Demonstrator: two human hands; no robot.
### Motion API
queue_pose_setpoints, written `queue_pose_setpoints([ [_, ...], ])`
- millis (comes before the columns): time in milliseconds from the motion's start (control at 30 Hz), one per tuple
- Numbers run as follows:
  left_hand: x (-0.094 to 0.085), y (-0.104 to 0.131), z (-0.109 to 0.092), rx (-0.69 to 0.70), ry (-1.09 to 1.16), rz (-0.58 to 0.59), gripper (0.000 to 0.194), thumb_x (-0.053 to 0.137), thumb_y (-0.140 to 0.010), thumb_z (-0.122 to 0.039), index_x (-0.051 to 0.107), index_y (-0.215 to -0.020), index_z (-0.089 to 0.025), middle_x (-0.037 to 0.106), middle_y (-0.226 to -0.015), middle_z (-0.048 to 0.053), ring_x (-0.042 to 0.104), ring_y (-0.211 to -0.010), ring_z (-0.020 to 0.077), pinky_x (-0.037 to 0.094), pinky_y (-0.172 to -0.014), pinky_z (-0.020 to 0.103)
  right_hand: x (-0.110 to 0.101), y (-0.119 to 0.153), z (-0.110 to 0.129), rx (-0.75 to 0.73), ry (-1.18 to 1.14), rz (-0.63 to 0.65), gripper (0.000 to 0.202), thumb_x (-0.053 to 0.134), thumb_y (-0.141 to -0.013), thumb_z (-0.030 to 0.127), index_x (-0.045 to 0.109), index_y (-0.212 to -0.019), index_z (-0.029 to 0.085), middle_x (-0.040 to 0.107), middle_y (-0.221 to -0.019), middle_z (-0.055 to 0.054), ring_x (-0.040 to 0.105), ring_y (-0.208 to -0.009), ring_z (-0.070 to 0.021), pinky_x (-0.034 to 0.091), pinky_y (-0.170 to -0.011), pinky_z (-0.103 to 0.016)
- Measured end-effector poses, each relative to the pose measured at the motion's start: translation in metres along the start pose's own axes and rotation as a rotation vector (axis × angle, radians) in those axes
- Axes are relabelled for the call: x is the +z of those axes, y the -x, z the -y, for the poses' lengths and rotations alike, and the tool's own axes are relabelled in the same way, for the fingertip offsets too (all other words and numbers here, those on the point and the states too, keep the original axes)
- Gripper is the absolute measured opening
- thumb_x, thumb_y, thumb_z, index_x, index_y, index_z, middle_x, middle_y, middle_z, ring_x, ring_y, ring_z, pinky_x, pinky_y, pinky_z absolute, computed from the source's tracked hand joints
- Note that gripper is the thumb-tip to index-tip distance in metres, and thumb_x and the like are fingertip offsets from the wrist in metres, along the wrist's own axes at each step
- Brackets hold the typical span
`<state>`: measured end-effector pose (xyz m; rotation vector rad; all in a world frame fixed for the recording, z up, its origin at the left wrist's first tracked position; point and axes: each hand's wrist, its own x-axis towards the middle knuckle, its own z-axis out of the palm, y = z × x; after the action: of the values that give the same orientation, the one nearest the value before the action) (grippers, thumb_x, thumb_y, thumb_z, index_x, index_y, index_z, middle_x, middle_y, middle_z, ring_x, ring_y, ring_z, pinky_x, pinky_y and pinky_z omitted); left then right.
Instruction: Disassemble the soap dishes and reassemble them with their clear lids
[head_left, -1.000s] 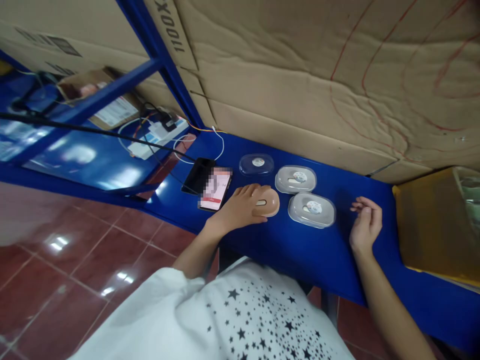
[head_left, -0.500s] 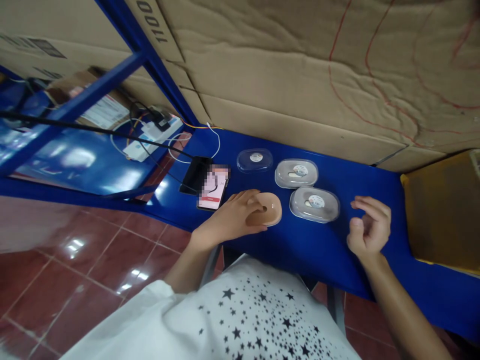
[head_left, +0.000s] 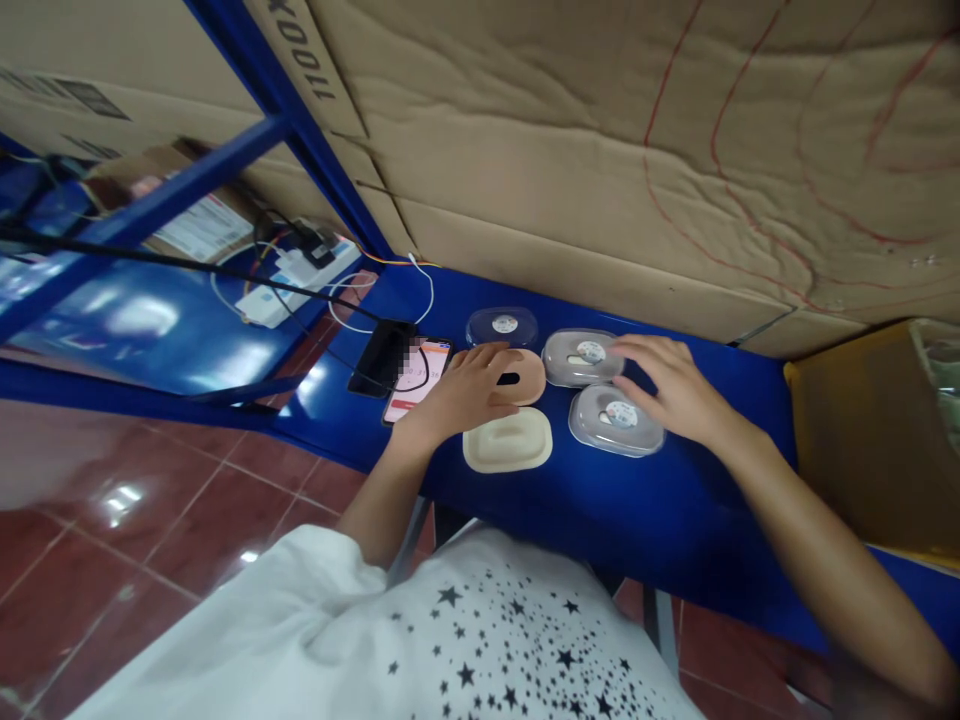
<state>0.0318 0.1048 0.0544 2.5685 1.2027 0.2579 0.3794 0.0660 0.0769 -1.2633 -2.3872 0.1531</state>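
Note:
My left hand [head_left: 465, 395] holds a peach-coloured oval dish [head_left: 530, 377] with a dark slot in its middle, fingers along the far edge and thumb at the near one. Just below it lies a cream oval tray [head_left: 508, 442] with a raised centre. My right hand [head_left: 667, 385] is open, fingers stretched over the right end of a clear-lidded oval container [head_left: 562, 362]; I cannot tell if they touch it. A second lidded container [head_left: 596, 432] sits in front of that one, under the thumb. Behind the peach dish lies a clear plastic lid [head_left: 486, 325] with a round sticker.
A lit phone [head_left: 405, 405] and a black object [head_left: 371, 370] lie left on the blue table [head_left: 622, 510]. Cables run to a white power strip [head_left: 262, 305]. Cardboard [head_left: 510, 180] walls the back; a yellow-edged box [head_left: 870, 430] stands right.
My left hand has moved the peach dish away from me, and the cream tray now shows below it. My right hand has come left from the table's right side to the lidded containers.

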Motion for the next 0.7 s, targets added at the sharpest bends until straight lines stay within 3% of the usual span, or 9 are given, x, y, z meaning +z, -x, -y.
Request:
queue_pose_setpoints([
  [167, 0.008, -0.002, 0.007, -0.018, 0.007, 0.037, 0.081, 0.083, -0.093, -0.041, 0.043, -0.161, -0.024, 0.05, -0.166, 0.019, 0.049, -0.154, 0.0397, 0.043, -0.121, 0.057, 0.027, -0.043, -0.01, -0.011, 0.001, 0.223, 0.053, 0.062, -0.107, 0.042, 0.053, -0.156, 0.025, 0.053, -0.166, -0.018, 0.05, -0.154, -0.038, 0.04, -0.12, -0.061],
  [333, 0.005, -0.014, 0.007, 0.043, 0.012, 0.04, 0.079, 0.076, -0.1, -0.044, 0.037, -0.167, -0.026, 0.047, -0.169, 0.017, 0.043, -0.159, 0.0373, 0.035, -0.127, 0.06, 0.042, -0.067, -0.011, 0.012, -0.021, 0.376, 0.074, 0.078, -0.095, 0.042, 0.048, -0.162, 0.027, 0.043, -0.173, -0.02, 0.042, -0.16, -0.0411, 0.035, -0.125, -0.064],
  [400, 0.003, -0.02, 0.001, 0.111, -0.009, 0.03, 0.074, 0.071, -0.103, -0.044, 0.037, -0.167, -0.026, 0.049, -0.168, 0.016, 0.042, -0.159, 0.0359, 0.035, -0.127, 0.059, 0.041, -0.071, -0.012, 0.027, -0.047, 0.395, 0.079, 0.081, -0.092, 0.04, 0.047, -0.163, 0.027, 0.043, -0.173, -0.02, 0.042, -0.159, -0.0421, 0.035, -0.124, -0.065],
  [500, 0.0, -0.027, -0.011, 0.242, -0.113, -0.04, 0.064, 0.066, -0.107, -0.043, 0.043, -0.163, -0.021, 0.057, -0.158, 0.018, 0.053, -0.149, 0.0357, 0.041, -0.121, 0.054, 0.032, -0.075, -0.02, 0.043, -0.113, 0.413, 0.082, 0.083, -0.088, 0.046, 0.05, -0.161, 0.032, 0.051, -0.168, -0.016, 0.048, -0.155, -0.0421, 0.039, -0.122, -0.066],
  [633, 0.004, -0.029, -0.027, 0.34, -0.219, -0.174, 0.041, 0.056, -0.112, -0.039, 0.059, -0.146, -0.017, 0.07, -0.139, 0.017, 0.068, -0.126, 0.0327, 0.05, -0.107, 0.048, 0.009, -0.089, -0.043, 0.076, -0.341, 0.515, 0.077, 0.079, -0.088, 0.06, 0.056, -0.158, 0.036, 0.062, -0.159, -0.006, 0.062, -0.142, -0.0345, 0.049, -0.119, -0.055],
  [700, 0.01, -0.028, -0.031, 0.348, -0.224, -0.201, 0.037, 0.054, -0.112, -0.039, 0.063, -0.141, -0.018, 0.072, -0.133, 0.014, 0.069, -0.122, 0.0315, 0.05, -0.106, 0.048, 0.0, -0.1, -0.055, 0.106, -0.4, 0.492, 0.075, 0.077, -0.09, 0.062, 0.057, -0.157, 0.036, 0.063, -0.158, -0.005, 0.063, -0.141, -0.0327, 0.05, -0.12, -0.052],
])
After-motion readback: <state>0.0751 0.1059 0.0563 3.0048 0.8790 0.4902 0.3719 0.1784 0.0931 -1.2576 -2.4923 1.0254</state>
